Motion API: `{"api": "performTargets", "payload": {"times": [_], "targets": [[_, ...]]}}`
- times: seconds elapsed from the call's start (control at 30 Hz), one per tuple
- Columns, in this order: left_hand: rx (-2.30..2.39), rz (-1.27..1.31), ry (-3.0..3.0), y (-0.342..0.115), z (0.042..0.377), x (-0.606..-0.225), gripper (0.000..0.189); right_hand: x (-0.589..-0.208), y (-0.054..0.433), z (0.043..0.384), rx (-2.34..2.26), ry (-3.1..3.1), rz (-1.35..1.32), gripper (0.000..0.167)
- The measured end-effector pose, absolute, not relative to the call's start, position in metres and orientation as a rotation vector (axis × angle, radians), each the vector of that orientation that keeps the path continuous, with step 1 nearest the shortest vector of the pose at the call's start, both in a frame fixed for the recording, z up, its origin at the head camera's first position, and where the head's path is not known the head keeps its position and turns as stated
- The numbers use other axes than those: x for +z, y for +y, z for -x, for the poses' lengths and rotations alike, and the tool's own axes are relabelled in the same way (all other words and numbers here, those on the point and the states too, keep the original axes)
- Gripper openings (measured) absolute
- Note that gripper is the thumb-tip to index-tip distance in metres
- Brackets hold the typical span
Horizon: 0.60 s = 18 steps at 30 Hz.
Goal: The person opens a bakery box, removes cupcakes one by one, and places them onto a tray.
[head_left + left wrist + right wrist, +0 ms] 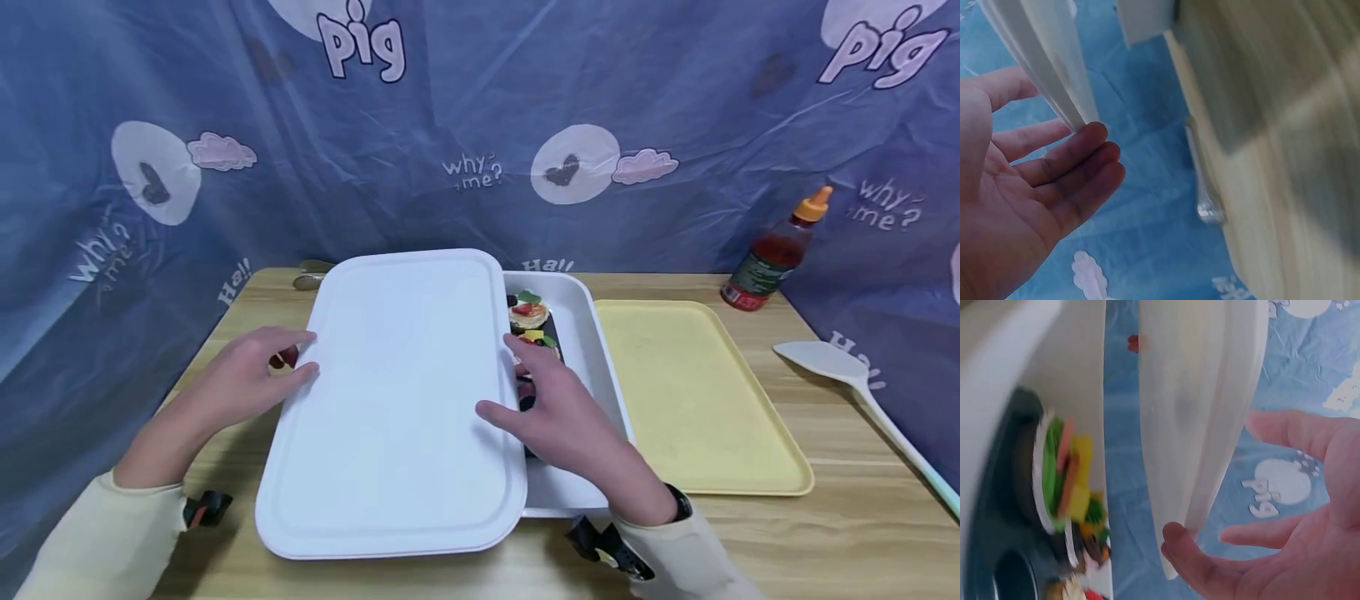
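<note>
A white rectangular lid point(405, 408) is raised over the left part of a white rectangular container point(603, 375). My left hand point(240, 379) holds its left edge, fingers under the rim and thumb on the near side. At the right edge my right hand point(566, 408) grips it, with fingertips at the rim and the thumb over the top face. Inside the container stands a dark tray point(997, 506) with round cups. Small topped pastries point(529, 312) sit in it, with red, yellow and green pieces. The lid hides the rest of the container.
A pale yellow tray point(697, 400) lies to the right of the container. Behind it stands a red sauce bottle point(768, 258) with an orange cap. A long white spoon point(832, 362) lies at the right edge. Metal cutlery point(307, 282) is at the back left, before a blue printed curtain point(450, 100).
</note>
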<state>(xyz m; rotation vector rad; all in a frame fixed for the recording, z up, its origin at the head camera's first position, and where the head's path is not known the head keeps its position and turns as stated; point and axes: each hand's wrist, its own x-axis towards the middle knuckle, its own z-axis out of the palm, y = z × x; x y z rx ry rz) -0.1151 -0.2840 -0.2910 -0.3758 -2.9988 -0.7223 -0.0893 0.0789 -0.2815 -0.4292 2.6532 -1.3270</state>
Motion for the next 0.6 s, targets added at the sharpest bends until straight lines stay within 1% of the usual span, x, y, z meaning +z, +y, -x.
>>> {"api": "performTargets", "payload": {"times": [0.2,0.6], "targets": [[-0.674,0.324,-3.048,-0.307,0.105,-0.293,0.05,-0.284,0.05,0.086,-1.304,2.669,0.4,0.082],[-0.562,0.207,-3.067,-0.353,0.088,-0.299,0.056,-0.29,0.001,0.078,-1.314,2.626,0.497,0.08]]}}
